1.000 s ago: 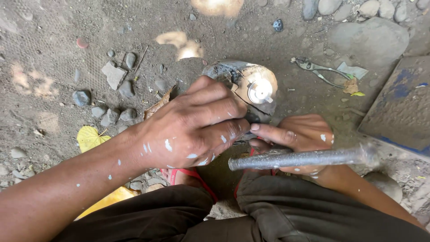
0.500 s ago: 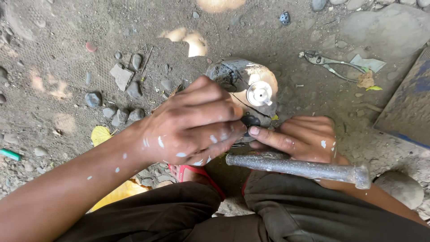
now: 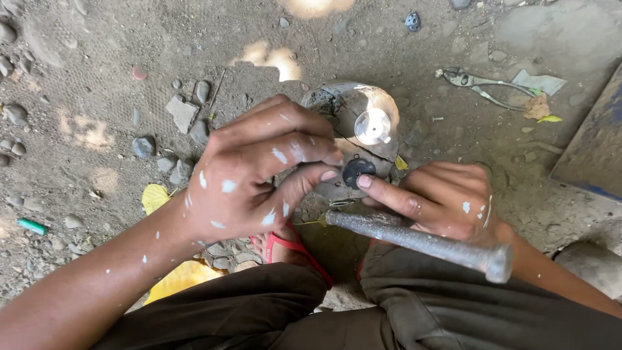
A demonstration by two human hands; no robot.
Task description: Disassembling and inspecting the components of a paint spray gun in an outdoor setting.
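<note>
A rounded grey metal part (image 3: 337, 104) with a shiny silver disc (image 3: 373, 126) on top lies on the dirt ground. A small dark round piece (image 3: 358, 170) rests on its near side. My left hand (image 3: 253, 172), flecked with white paint, hovers over the part with fingertips pinched beside the dark piece. My right hand (image 3: 447, 198) grips a grey metal rod-like tool (image 3: 421, 243), its index finger stretched out and touching the dark piece. Whether my left fingers hold anything is hidden.
Pliers (image 3: 479, 83) lie at the upper right near a scrap of paper (image 3: 543, 82). Small stones (image 3: 181, 113) are scattered at the left, with yellow leaves (image 3: 155, 196). A blue-edged slab (image 3: 593, 152) stands at the right. A red sandal strap (image 3: 291, 246) shows under my knees.
The view has shifted closer. My right hand's tool has tilted, its end swinging down toward my lap. My left fingers have lifted slightly, uncovering the dark round piece.
</note>
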